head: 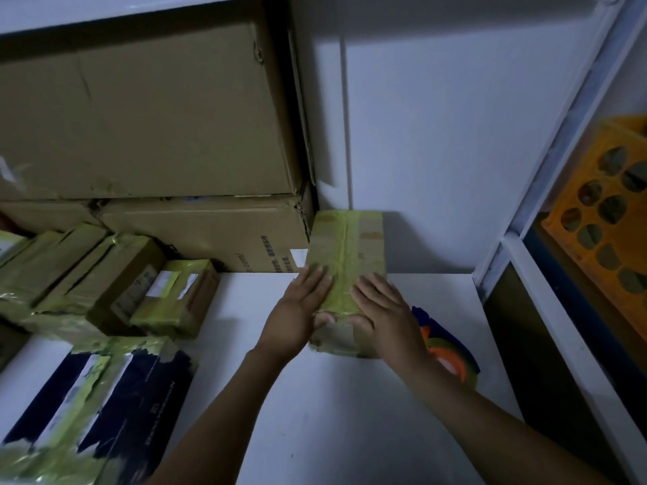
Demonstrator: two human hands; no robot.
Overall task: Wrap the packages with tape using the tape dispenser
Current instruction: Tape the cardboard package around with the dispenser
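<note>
**Both palms flat on the taped package**

The left hand (301, 309) and the right hand (385, 309) lie side by side on the near end of the package (364, 246), a cardboard box bound in yellow-green tape. Neither hand is clenched. The fingers of both are straight and spread across the top face, pressing down. Each thumb drops over the near edge against the front face.

A lengthwise tape seam (345, 239) runs up the box in the gap between the two hands. The package rests on the white table (315, 414), and its far end reaches away from the fingertips to the wall.

Just to the right of the right hand, partly hidden behind its wrist, the tape dispenser (451, 351) lies on the table (blue body, orange parts, a roll loaded). Whether the wrist touches it cannot be told.

Well to the left of the left hand stands a row of taped parcels (105, 274). Beyond them large cardboard boxes (147, 110) are stacked against the wall. Nearer the person, left of the left forearm, lie dark blue parcels (140, 390) crossed with tape. Far to the right of the right hand, a white shelf frame (518, 260) holds an orange crate (602, 222).
</note>
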